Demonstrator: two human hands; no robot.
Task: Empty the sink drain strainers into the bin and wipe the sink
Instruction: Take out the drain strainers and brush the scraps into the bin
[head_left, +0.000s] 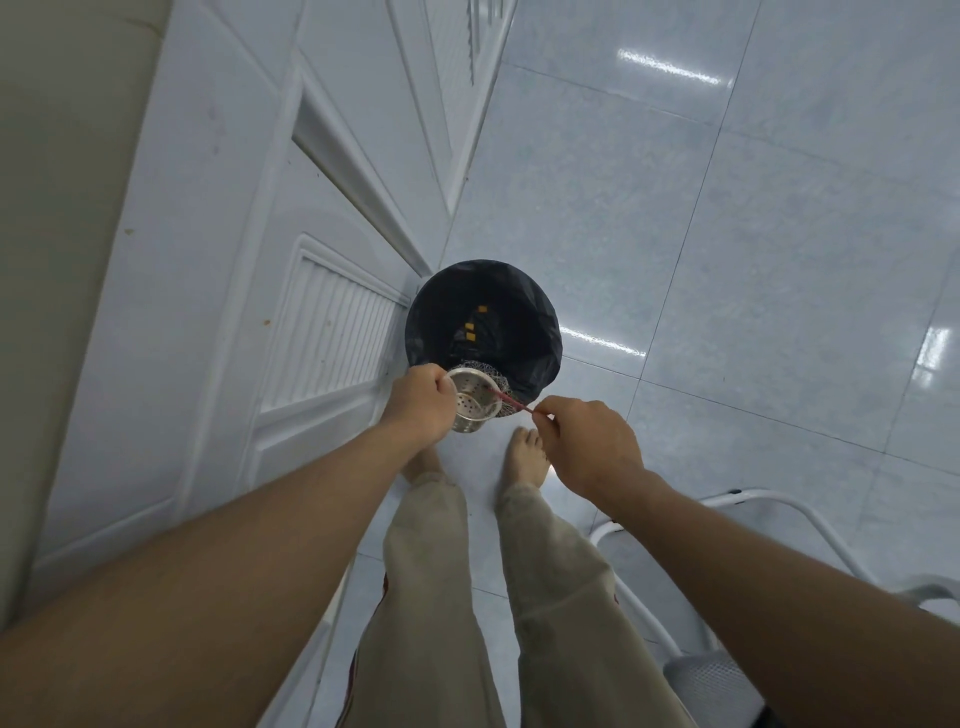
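Observation:
A round bin (540, 332) lined with a black bag stands on the floor ahead of my bare feet; a few small yellow scraps lie inside it. My left hand (418, 402) grips a shiny perforated metal drain strainer (470, 402) by its rim, held at the bin's near edge. A grey mesh net (498, 376) hangs off the strainer over the bin. My right hand (589, 444) pinches the end of a thin red stick (511, 401) whose tip reaches into the strainer.
A white panelled door (249, 291) with a louvred vent runs along the left, close to the bin. Glossy pale floor tiles (753, 249) spread to the right. A white tubular metal frame (769, 506) stands at lower right beside my leg.

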